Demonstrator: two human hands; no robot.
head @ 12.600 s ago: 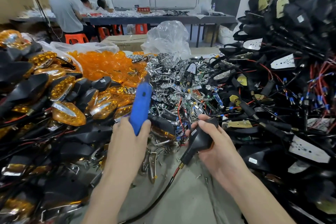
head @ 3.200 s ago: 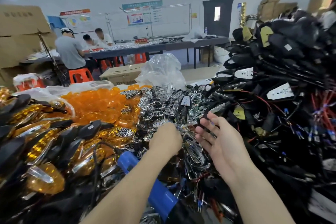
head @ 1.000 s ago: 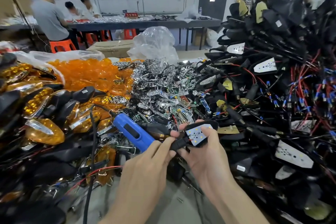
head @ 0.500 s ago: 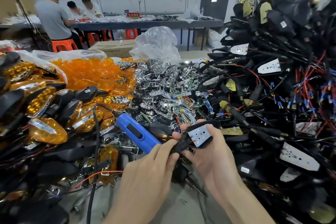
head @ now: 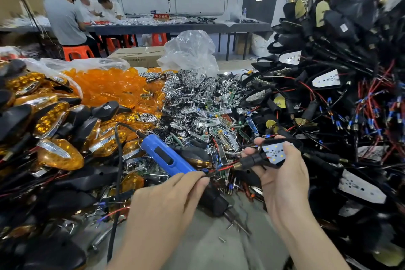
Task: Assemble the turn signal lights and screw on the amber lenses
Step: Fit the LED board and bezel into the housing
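Far left, finished amber lights lie heaped, with loose amber lenses behind them. The blue screwdriver lies on the pile, its middle hidden under your left hand, whose fingertips pinch the wire leads. On the far table a red placard bears characters too small to read. Near centre, your right hand grips the turn signal housing: long axis left to right, stem pointing left, white LED board facing up. Bare housings fill the right, cut off.
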